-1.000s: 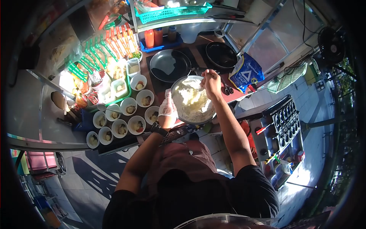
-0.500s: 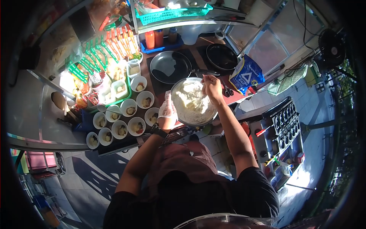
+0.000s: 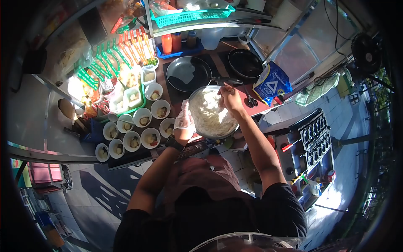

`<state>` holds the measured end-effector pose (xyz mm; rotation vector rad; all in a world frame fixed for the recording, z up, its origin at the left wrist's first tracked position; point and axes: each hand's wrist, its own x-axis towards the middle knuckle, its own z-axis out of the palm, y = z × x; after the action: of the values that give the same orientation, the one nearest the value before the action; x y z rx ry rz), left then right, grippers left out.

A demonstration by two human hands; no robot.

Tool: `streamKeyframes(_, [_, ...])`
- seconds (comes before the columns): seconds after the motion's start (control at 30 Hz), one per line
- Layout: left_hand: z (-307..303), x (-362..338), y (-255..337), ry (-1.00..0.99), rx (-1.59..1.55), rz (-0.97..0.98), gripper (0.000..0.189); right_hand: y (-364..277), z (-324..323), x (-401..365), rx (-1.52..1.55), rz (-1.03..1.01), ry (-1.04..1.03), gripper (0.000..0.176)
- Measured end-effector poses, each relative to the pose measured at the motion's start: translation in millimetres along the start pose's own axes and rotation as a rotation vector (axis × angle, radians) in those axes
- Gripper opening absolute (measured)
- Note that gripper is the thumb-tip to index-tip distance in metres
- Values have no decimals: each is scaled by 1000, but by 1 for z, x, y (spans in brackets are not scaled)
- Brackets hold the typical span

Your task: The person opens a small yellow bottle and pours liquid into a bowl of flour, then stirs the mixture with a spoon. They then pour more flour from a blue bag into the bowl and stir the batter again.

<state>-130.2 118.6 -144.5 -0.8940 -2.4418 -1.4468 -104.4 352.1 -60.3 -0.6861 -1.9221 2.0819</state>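
Two pans (image 3: 189, 74) along reddish counter (image 3: 255, 111) near glass panels (image 3: 308, 52), left hand (image 3: 184, 119) against bowl (image 3: 218, 137), right hand (image 3: 231, 100) bunched above, grips unclear.

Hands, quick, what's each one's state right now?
Left hand: gloved, against the bowl; whether it grips, I can't tell.
Right hand: closed over the bowl; anything held is hidden.

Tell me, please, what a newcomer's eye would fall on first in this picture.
Probably the sunlit bowl of pale mixture near the centre, with the gloved left hand at its left side and the bare right hand over its upper right part. Next would likely come the cluster of white cups with food in them, left of the bowl, and the blue bag to its upper right.
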Motion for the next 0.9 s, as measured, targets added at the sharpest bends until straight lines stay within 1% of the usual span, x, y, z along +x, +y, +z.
streamKeyframes(0.03, [3,0,-3,17,4,8,67,-5,-5,5,-97,-56,36,31])
streamKeyframes(0.07, [5,-1,-6,28,3,11,65,-10,-7,9,-101,-141,91,31])
streamKeyframes(0.1, [3,0,-2,27,5,9,65,-14,-5,10,-3,-172,135,33])
streamKeyframes(0.17, [-2,0,5,-29,-7,-53,64,6,3,8,247,-148,-7,33])
streamKeyframes(0.2, [-2,1,5,-31,-7,-51,64,8,5,-1,254,-91,-121,31])
streamKeyframes(0.23, [-2,1,4,-28,1,-42,65,8,5,-1,126,36,-99,30])
streamKeyframes(0.3, [-2,-1,3,-26,11,-39,66,0,-4,3,-137,-40,-47,29])
streamKeyframes(0.33, [-2,-1,2,-4,15,-5,67,-3,-5,8,-115,-123,50,32])
streamKeyframes(0.37, [0,0,1,21,20,30,67,-5,-6,12,-26,-176,91,32])
streamKeyframes(0.43, [0,1,3,32,18,32,68,3,3,5,269,-144,-18,32])
streamKeyframes(0.47, [0,1,4,36,18,39,68,7,6,-1,267,-67,-99,29])
streamKeyframes(0.5, [0,1,2,38,18,38,68,7,4,-3,214,68,-129,30])
streamKeyframes(0.57, [0,0,-1,34,43,52,69,1,-5,5,-70,-9,-49,30])
streamKeyframes(0.6, [0,1,1,39,41,50,69,-2,-5,10,-121,-120,73,33])
streamKeyframes(0.63, [-1,1,3,16,18,27,69,-5,-6,15,-31,-152,90,33])
streamKeyframes(0.7, [0,-1,3,-7,-6,2,70,0,3,12,287,-146,-21,33])
streamKeyframes(0.73, [2,0,1,16,26,15,69,1,10,3,216,-129,-74,30])
streamKeyframes(0.77, [3,0,-1,41,58,29,69,-2,11,-3,155,-21,-120,29])
streamKeyframes(0.8, [2,0,0,44,58,27,69,-2,7,1,47,0,-111,28])
streamKeyframes(0.83, [-1,0,3,-10,45,-33,68,-1,0,6,-60,23,-102,27])
streamKeyframes(0.87, [-3,0,4,-60,31,-93,68,3,-6,14,-126,-73,-8,32])
streamKeyframes(0.9, [-3,1,3,-51,31,-95,68,-12,-4,11,-95,-123,100,31])
